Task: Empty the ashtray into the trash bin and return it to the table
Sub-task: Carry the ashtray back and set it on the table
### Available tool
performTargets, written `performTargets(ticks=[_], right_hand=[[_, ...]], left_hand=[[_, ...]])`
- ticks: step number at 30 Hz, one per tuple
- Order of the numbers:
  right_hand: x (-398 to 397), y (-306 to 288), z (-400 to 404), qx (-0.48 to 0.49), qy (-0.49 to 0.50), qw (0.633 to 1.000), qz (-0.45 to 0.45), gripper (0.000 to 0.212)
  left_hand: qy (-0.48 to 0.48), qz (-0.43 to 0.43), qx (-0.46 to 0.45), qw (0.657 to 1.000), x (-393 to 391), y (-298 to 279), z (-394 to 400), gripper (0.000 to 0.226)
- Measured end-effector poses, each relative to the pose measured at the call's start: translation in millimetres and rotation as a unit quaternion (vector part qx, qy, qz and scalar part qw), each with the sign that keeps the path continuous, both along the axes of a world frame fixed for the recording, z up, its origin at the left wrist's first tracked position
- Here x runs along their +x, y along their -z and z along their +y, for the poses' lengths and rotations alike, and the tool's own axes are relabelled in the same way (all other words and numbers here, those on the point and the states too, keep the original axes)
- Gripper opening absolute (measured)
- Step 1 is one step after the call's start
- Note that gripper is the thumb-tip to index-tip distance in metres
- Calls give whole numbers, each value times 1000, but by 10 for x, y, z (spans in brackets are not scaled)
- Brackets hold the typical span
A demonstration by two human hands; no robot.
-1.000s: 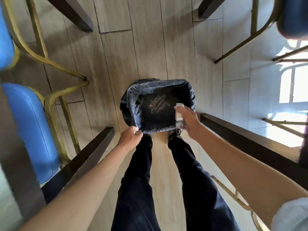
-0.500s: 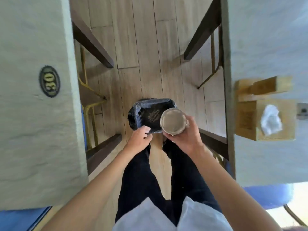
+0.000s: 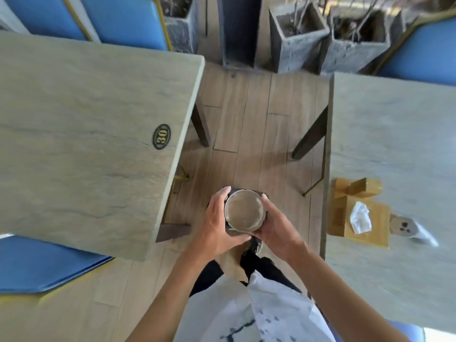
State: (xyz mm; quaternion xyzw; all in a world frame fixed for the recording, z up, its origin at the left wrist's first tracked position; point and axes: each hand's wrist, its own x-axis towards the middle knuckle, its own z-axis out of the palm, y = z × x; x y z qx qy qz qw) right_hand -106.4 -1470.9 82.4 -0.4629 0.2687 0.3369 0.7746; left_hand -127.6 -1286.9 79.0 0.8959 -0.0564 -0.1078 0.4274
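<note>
A round ashtray (image 3: 244, 209) is held upright between both my hands, above the floor in the gap between two tables. Its inside shows a dull grey-brown film. My left hand (image 3: 217, 225) wraps its left side and my right hand (image 3: 276, 228) cups its right side and bottom. The black-lined trash bin (image 3: 232, 190) stands on the floor right under the ashtray. Only a dark sliver of it shows past the ashtray's far rim.
A stone-look table (image 3: 86, 124) with an oval "30" plaque (image 3: 161, 136) is on the left. The right table (image 3: 394, 134) carries a wooden tissue holder (image 3: 357, 213) and a small metal object (image 3: 404, 227). Blue chairs and grey planters (image 3: 298, 38) stand beyond.
The ashtray went from tipped over the bin to upright and higher. My left hand left the bin's rim and took hold of the ashtray. The view rose and now shows both tabletops.
</note>
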Motion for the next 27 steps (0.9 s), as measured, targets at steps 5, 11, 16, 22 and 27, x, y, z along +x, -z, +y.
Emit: performTargets(ticks=[5,11,16,22,27], right_hand=[[-254,-277,417,-67,-84,992,-71,45],[-654,-435,999,-92,-171,969,-149,44],[-1151,-458,1740,-102,-244,948,-178,37],[-1630,-381,2617,-100,-302,924,-211,50],[-1721,-443,3269,-166,-305,889,-298,39]], left_hand=[[-35,-61,5,998,-413,-269,340,115],[-104,-92,30,990,-1143,-437,978,112],[-175,-85,53,979,-1889,-507,1639,109],[-242,-62,67,966,-2630,-571,2367,110],[-305,-63,104,945,-2936,-658,2872,115]])
